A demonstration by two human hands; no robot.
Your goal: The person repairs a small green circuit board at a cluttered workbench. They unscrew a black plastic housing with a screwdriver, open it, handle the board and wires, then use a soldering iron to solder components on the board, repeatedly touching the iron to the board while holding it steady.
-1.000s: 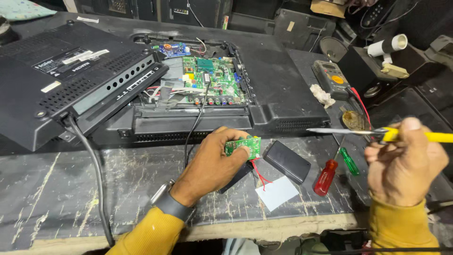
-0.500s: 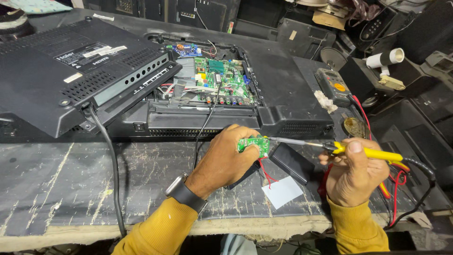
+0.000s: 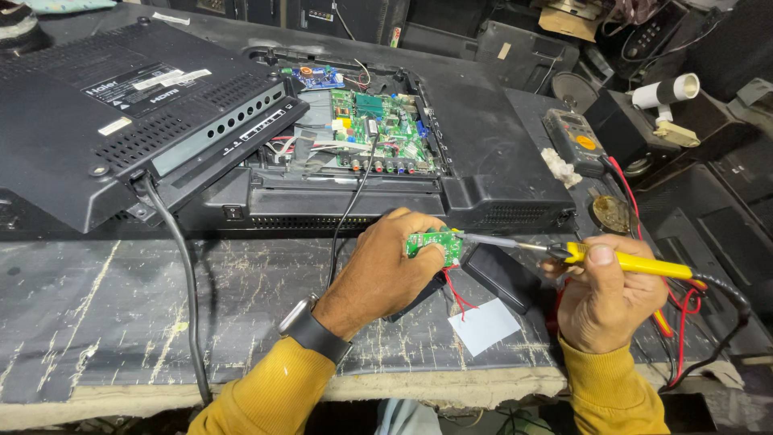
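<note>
My left hand (image 3: 385,266) grips a small green circuit board (image 3: 435,244) with red wires trailing below it, held just above the worn black workbench (image 3: 161,306). My right hand (image 3: 608,294) holds a yellow-handled soldering iron (image 3: 636,264), whose metal tip reaches left and touches the right edge of the small board. A black rectangular case (image 3: 503,278) and a white paper slip (image 3: 483,326) lie on the bench between my hands.
An opened black television (image 3: 483,153) lies behind with its green main board (image 3: 378,129) exposed. Its removed back cover (image 3: 121,113) rests at left, a black cable (image 3: 189,290) running off it. A multimeter (image 3: 573,141) with red leads sits at right.
My right hand has brought the soldering iron in from the right and lowered it until the tip meets the small board. My left hand has kept holding the board in about the same place.
</note>
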